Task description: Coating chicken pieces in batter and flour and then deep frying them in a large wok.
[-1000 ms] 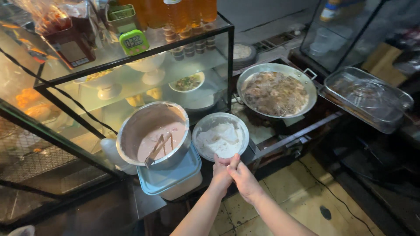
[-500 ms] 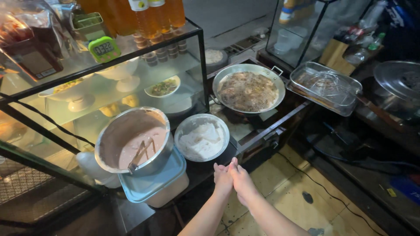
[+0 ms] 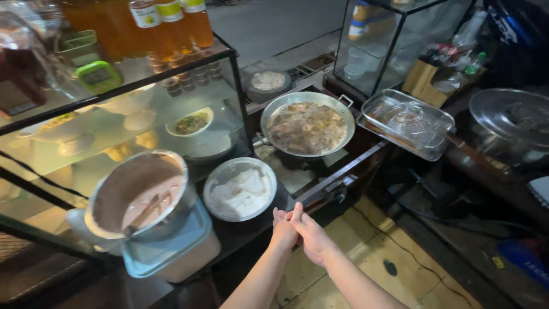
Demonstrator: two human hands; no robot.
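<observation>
I see amber bottles [image 3: 171, 26] with white and yellow labels on top of glass case, far left. Small green scale [image 3: 98, 76] with grey screen beside them. Blue and yellow bottle [image 3: 361, 16] behind right glass box.

I stand at a street food stall. A glass display case [image 3: 131, 126] holds dishes beside my frying pan [image 3: 307, 123]. Bottles [image 3: 171, 23] line its top.

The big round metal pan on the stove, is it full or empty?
Full. The big round metal pan holds brownish food in liquid almost up to its rim, and it sits uncovered.
</observation>
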